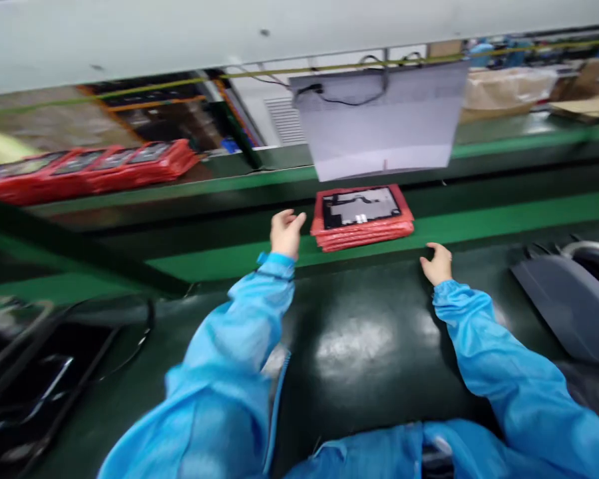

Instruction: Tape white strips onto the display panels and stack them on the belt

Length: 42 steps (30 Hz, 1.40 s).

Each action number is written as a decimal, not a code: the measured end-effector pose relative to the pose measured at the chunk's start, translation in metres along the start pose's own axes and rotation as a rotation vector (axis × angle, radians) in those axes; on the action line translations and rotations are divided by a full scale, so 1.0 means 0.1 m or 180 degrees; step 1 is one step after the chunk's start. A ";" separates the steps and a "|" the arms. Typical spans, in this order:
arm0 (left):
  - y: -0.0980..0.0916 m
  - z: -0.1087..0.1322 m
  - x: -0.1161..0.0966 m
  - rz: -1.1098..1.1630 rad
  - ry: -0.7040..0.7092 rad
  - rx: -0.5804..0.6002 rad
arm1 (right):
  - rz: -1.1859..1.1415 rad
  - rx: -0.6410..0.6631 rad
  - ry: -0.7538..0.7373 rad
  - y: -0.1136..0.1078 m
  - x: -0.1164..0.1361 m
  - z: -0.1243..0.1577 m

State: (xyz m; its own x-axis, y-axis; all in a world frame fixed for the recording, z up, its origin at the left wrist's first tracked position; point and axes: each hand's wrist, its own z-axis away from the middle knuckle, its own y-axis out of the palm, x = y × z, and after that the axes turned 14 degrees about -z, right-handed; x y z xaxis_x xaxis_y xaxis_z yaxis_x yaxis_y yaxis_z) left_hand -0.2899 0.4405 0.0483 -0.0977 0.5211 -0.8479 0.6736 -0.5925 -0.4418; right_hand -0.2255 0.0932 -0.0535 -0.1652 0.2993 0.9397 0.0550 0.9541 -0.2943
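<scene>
My left hand point(287, 233) hangs in the air with its fingers apart, holding nothing, just left of a stack of red foam-edged trays point(362, 233). A dark panel with a silver patch lies on top of that stack. My right hand point(436, 264) rests its fingertips near the edge of the dark green workbench point(364, 399), also empty, to the lower right of the stack. Both sleeves are light blue smock cloth.
A green conveyor strip point(479, 223) runs behind the bench. A pale flat panel point(379, 120) with black cables hangs above it. Further left lies a long row of red trays point(84, 173). A black device with cables point(44, 372) sits at lower left, and a grey plastic cover point(569, 306) at right.
</scene>
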 end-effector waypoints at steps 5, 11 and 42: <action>-0.06 1.41 0.13 -0.0126 0.0292 0.0996 | -0.0346 0.0663 0.0427 -0.35 0.17 1.10; 0.12 2.29 0.30 -0.0556 0.0115 0.2069 | -0.1483 0.0891 0.0748 -1.29 0.24 2.13; -0.15 2.58 0.08 -0.1722 0.0511 0.2510 | -0.0327 -0.3399 0.0057 -2.87 -0.50 1.83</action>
State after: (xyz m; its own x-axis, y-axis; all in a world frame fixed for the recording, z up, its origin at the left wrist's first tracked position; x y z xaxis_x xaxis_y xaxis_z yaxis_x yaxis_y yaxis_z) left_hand -0.4901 0.2954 -0.0275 -0.1094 0.8873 -0.4480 -0.1235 -0.4593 -0.8796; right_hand -0.4135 -0.1953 -0.0479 -0.2039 0.2094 0.9563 0.8757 0.4757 0.0825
